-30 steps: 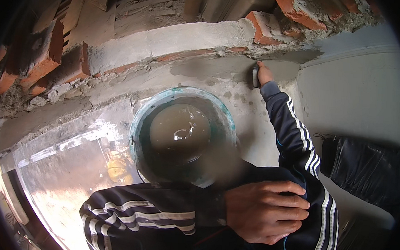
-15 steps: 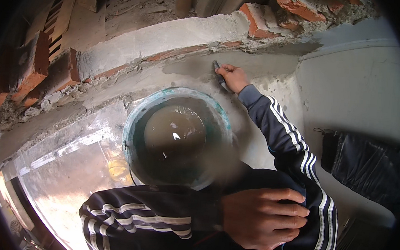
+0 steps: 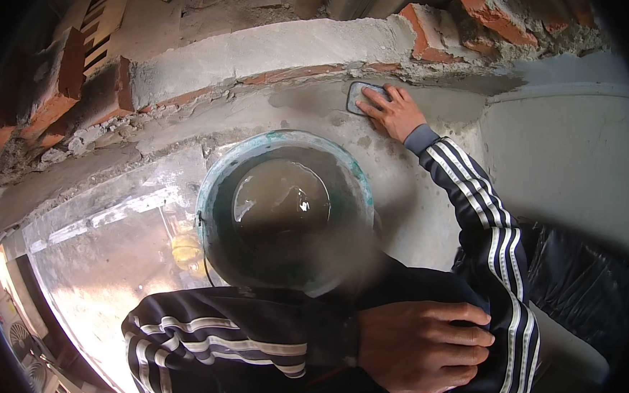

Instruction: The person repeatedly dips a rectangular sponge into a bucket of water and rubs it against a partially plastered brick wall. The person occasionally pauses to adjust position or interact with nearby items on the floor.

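Head feed only from my end, two bare hands in it. Right grip (image 3: pixel 395 111): reaching out at upper centre, holding a flat pad (image 3: pixel 358 92), fingers spread across its back. Pad is a rounded rectangle, pale grey with a dark rim, laid against the plastered wall (image 3: pixel 385 154) just under a line of exposed brick. A darker damp patch (image 3: pixel 302 98) sits immediately left of it. I can't see the pad's underside.

Left grip (image 3: pixel 424 347): lower right of centre, forearm crossed in front of the body, palm down, fingers bent and a little apart over the right arm's sleeve. Can't tell from here whether it clutches the cloth or just rests there. Both arms wear a dark jacket (image 3: pixel 467 177) with white stripes.

Bucket (image 3: pixel 289 139) between body and wall, greenish, rim smeared pale, cloudy grey-brown liquid (image 3: pixel 278 194) inside with glints on top. I get a blurred blotch over its lower right side, can't make out what. Left of the bucket, a pale panel (image 3: pixel 116 256) with bright glare, plus a yellow thing (image 3: pixel 187 252), kind unclear.

Above the wall, a rough grey ledge (image 3: pixel 265 53), broken red bricks (image 3: pixel 432 41) at both ends, wooden slats (image 3: pixel 102 21) top left. Crinkled black sheeting (image 3: pixel 575 284) at right.
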Action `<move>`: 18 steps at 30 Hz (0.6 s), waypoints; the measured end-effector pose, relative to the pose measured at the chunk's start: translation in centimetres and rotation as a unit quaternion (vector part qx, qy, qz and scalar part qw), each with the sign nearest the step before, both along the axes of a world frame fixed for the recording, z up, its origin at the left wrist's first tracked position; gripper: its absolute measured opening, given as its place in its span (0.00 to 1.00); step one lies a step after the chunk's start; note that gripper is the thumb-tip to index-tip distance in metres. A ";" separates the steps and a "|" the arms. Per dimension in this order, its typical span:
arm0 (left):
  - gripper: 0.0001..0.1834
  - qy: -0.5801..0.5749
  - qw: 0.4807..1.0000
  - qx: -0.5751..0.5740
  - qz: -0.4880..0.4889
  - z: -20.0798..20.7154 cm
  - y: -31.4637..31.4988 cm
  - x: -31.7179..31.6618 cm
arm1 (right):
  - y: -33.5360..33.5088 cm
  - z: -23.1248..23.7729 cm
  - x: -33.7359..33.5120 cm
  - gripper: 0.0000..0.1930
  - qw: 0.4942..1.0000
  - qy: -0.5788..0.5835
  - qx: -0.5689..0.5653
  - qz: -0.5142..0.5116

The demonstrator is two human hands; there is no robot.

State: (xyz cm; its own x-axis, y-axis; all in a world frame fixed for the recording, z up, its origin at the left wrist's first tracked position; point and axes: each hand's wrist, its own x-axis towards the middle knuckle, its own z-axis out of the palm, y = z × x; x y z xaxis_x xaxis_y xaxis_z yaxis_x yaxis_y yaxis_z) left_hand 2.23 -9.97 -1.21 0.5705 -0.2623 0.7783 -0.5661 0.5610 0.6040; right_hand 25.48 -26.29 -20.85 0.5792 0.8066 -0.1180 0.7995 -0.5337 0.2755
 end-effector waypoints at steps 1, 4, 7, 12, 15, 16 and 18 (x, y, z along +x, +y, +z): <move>0.11 -0.003 1.000 0.000 0.001 0.0 -0.1 0.1 | -0.9 -0.1 0.3 0.25 1.000 -0.015 -0.007 -0.003; 0.11 -0.009 1.000 0.003 -0.002 0.2 -0.2 0.4 | -4.9 0.1 0.6 0.26 0.997 -0.017 -0.052 -0.046; 0.12 -0.011 1.000 0.008 -0.008 0.3 -0.3 0.5 | -7.7 1.1 0.7 0.27 0.992 -0.010 -0.085 -0.094; 0.12 -0.038 0.999 0.017 -0.007 0.5 -0.3 1.1 | -7.5 1.9 0.5 0.28 0.996 -0.022 -0.039 -0.077; 0.12 -0.037 0.999 0.016 0.008 0.5 -0.8 0.9 | -5.5 3.1 -0.2 0.29 0.995 -0.007 -0.036 -0.095; 0.12 -0.036 0.999 0.018 0.002 0.5 -0.8 1.0 | -5.2 3.8 -0.3 0.28 0.991 0.023 -0.065 -0.118; 0.12 -0.034 0.999 0.027 -0.007 0.7 -0.8 1.2 | -5.3 4.9 -0.6 0.26 0.984 0.058 -0.089 -0.141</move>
State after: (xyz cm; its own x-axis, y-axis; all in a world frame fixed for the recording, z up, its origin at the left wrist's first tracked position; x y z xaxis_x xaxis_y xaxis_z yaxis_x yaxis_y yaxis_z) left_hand 3.40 -10.75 -0.56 0.5123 -0.3118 0.8002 -0.5993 0.5375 0.5932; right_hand 24.90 -31.57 -15.98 0.7519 0.5755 -0.3216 0.6574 -0.6910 0.3005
